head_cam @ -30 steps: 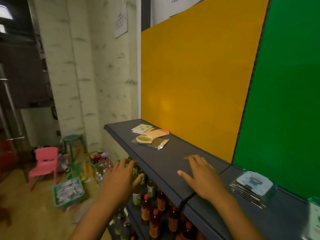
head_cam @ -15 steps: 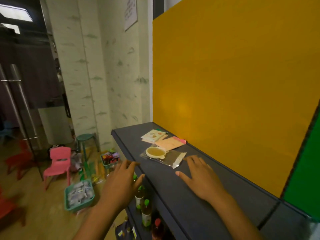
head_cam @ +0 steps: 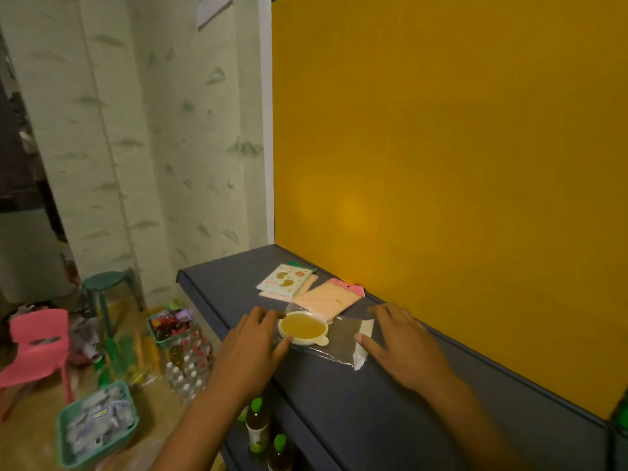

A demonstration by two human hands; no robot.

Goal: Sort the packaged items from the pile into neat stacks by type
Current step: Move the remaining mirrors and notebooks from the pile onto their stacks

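A dark grey shelf [head_cam: 339, 396] runs along a yellow panel [head_cam: 441, 164], and the packaged goods lie near its far left end; a clear packet [head_cam: 334, 341] holding a round cream dish [head_cam: 303, 327] with a yellowish middle lies flat between the two hands, its white header strip [head_cam: 361, 345] toward the right; just behind it, against the yellow panel, lies a peach packet [head_cam: 326, 298] with a pink top edge, its near corner overlapping the clear packet; beside that, closer to the far end of the shelf, a pale card packet [head_cam: 284, 282] printed with small shapes rests on another peach packet that shows under its edges.

The left hand [head_cam: 249, 348] sits at the front edge of the shelf with its fingers spread and lightly bent, fingertips and thumb touching the rim of the round dish through the packet, not closed round it; the right hand [head_cam: 404, 348] lies palm down on the shelf with fingers straight and apart, its thumb touching the header strip of the clear packet.

Under the shelf, bottles [head_cam: 256, 423] with green caps stand on a lower level; on the floor to the left are a pink chair [head_cam: 35, 348], a green stool [head_cam: 102, 283], a green basket [head_cam: 98, 423] of small packets and another basket [head_cam: 170, 326] of mixed goods.
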